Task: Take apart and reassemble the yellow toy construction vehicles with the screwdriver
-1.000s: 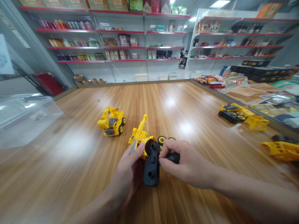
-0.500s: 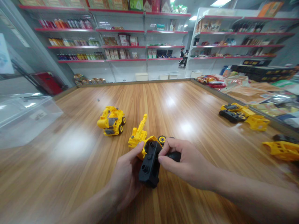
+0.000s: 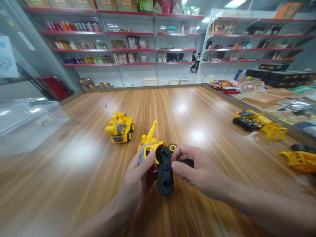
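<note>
My left hand is closed around a toy truck body with a yellow cab and a black chassis, its underside partly facing me. At the chassis's right side, my right hand pinches what looks like a small screwdriver with a black handle; its tip is hidden. Just behind the held truck lie a yellow crane arm piece and a black wheel with a yellow hub. A yellow toy excavator on wheels stands farther left.
On the right lie more yellow and black toy vehicle parts and another yellow piece. A clear plastic bin is at the left. Bagged goods line the right edge of the wooden table. Stocked shelves stand behind, with a person far off.
The held truck has turned, so its chassis stands more upright and more of the yellow cab shows. Both hands have shifted slightly right with it.
</note>
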### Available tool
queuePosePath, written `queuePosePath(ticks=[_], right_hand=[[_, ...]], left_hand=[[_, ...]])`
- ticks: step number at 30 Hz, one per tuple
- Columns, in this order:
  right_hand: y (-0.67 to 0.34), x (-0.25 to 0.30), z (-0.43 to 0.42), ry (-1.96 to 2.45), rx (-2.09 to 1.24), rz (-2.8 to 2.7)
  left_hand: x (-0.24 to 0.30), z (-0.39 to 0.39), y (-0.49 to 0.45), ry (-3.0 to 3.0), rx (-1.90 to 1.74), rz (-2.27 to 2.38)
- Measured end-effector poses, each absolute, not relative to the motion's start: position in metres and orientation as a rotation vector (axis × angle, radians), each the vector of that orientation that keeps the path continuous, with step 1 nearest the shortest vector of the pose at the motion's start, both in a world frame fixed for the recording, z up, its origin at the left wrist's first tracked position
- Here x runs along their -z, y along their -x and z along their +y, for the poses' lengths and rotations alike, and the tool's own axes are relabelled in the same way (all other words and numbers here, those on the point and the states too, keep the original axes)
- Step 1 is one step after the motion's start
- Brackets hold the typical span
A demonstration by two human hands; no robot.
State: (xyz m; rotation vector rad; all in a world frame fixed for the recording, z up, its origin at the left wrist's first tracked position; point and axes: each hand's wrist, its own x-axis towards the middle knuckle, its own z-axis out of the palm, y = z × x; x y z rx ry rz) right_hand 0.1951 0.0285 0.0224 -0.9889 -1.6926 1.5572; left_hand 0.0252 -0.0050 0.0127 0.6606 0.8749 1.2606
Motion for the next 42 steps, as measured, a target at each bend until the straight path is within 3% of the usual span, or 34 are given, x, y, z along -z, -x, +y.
queuePosePath(ticks=[4, 9, 18, 25, 30, 32, 37, 42], right_hand=[[-0.197, -0.023, 0.033, 0.824, -1.942, -1.298], [-0.196, -0.022, 0.036, 0.930, -1.951, -1.237], [-0.197, -0.019, 0.037, 1.017, -1.677, -1.515], [-0.202, -0.021, 0.031, 0.859, -1.101, -1.972], [-0.204, -0.023, 0.029, 0.775, -0.926, -2.082], [-0.203, -0.024, 0.031, 0.835, -1.003, -2.010], [-0.198, -0.019, 0.037, 1.010, -1.560, -1.638], [-0.196, -0.017, 0.038, 1.013, -1.694, -1.511]], left_hand=[[-0.011, -0.004, -0.021, -0.808, -1.314, 0.835], [-0.009, -0.006, -0.019, -0.992, -1.335, 0.953], [-0.007, -0.006, -0.020, -1.068, -1.245, 1.019], [-0.008, -0.001, -0.016, -0.849, -1.202, 0.918], [-0.014, -0.004, -0.018, -0.772, -1.077, 0.929], [-0.015, -0.005, -0.019, -0.804, -1.106, 0.936], [-0.015, -0.005, -0.020, -0.897, -1.274, 0.978], [-0.013, -0.006, -0.020, -0.938, -1.284, 0.983]])
